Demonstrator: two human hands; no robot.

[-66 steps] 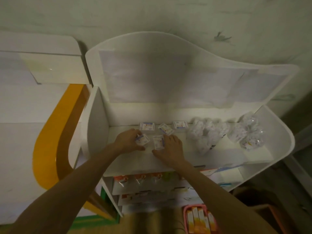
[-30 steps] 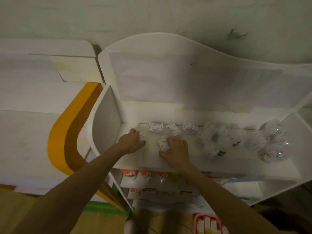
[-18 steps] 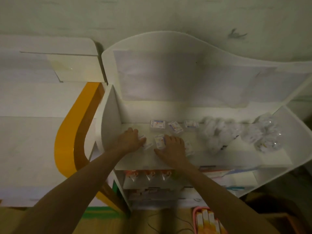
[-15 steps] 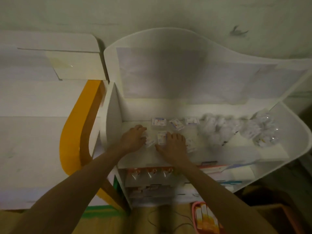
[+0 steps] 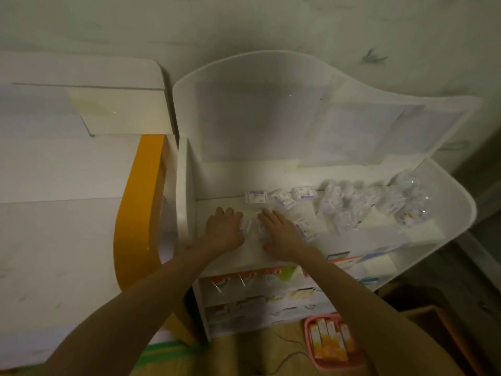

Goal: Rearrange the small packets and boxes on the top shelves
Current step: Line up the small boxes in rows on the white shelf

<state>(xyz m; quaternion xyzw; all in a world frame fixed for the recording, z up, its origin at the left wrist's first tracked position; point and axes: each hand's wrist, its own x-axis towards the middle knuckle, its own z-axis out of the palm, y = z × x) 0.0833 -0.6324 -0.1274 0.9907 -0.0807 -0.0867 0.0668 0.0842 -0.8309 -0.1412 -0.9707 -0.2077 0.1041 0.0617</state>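
White shelf unit [image 5: 447, 213] against the wall, top shelf dimly lit. Heap of clear wrapped packets [image 5: 366, 204] along its right half. Left hand [image 5: 223, 230] and right hand [image 5: 279, 234] lying flat near the left end, fingers straight, pressing down on small packets [image 5: 245, 226] between them. Three small boxes [image 5: 256, 197] in a row by the back wall, another [image 5: 305, 229] just right of the right hand.

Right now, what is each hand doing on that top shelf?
Left hand: open, fingers flat on the top shelf, touching a small packet.
Right hand: open, flat, pressing on another small packet.
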